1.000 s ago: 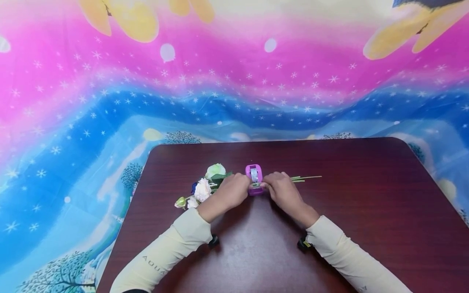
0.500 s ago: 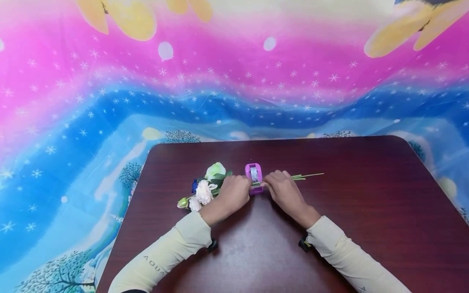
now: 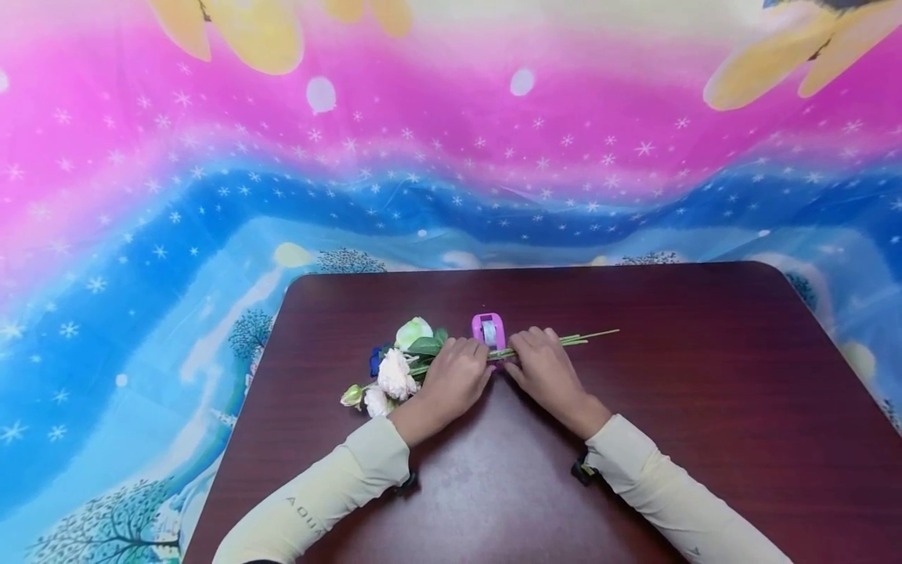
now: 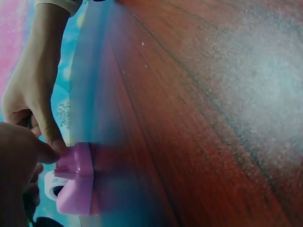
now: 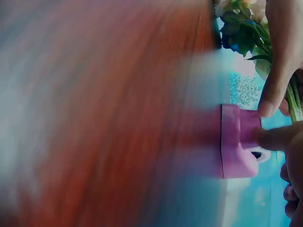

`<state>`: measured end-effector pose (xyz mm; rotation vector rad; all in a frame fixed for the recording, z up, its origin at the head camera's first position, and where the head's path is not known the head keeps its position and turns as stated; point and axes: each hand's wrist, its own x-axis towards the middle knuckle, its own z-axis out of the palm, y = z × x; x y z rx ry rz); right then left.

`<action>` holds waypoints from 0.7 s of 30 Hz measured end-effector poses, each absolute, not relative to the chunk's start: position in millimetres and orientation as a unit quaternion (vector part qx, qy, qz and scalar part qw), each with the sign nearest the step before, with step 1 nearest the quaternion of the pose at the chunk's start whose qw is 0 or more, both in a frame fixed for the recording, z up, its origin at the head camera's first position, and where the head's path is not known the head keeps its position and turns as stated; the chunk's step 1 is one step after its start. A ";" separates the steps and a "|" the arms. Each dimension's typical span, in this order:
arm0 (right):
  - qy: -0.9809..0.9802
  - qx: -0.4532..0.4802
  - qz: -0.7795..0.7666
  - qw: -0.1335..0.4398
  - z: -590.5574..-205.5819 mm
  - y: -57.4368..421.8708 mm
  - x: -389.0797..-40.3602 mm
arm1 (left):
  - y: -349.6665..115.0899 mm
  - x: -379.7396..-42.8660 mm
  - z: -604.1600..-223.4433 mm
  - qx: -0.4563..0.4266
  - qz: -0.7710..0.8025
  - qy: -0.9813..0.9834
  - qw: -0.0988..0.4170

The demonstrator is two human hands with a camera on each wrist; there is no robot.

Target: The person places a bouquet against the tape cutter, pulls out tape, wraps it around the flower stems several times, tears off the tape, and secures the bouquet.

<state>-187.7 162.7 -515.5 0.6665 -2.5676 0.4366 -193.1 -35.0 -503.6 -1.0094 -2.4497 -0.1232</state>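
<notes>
A bunch of flowers lies across both hands, its green stems (image 3: 574, 340) pointing right. Among its heads are a pale green-white bloom (image 3: 413, 333), a white bloom (image 3: 397, 374), a dark blue bloom (image 3: 376, 362) and a bud (image 3: 351, 395). My left hand (image 3: 454, 376) grips the stems just below the heads. Further along, my right hand (image 3: 548, 372) holds them too, fingers curled over. Between the hands a pink tape dispenser (image 3: 488, 325) with a pale tape roll stands behind the stems. In the right wrist view, thumb tips from both hands meet the dispenser's front end (image 5: 248, 127).
The dark reddish-brown table (image 3: 705, 392) has rounded far corners. Behind it hangs a pink and blue printed cloth (image 3: 451, 157). Small black devices are strapped beneath both wrists, close over the tabletop.
The left fingers have loosened and spread slightly over the stems, and the left thumb has come nearer the right hand. The flower heads have shifted a little to the right.
</notes>
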 end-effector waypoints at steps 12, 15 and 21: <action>-0.911 0.215 0.128 0.327 -521.5 151.7 -185.6 | -27.1 -196.0 -514.3 -0.338 0.013 -0.866 0.369; -0.901 0.204 0.109 0.368 -522.9 149.2 -185.8 | -24.9 -193.6 -514.3 -0.324 0.024 -0.862 0.389; -0.893 0.189 0.077 0.400 -524.6 148.0 -183.9 | -23.8 -189.3 -514.7 -0.313 0.029 -0.861 0.399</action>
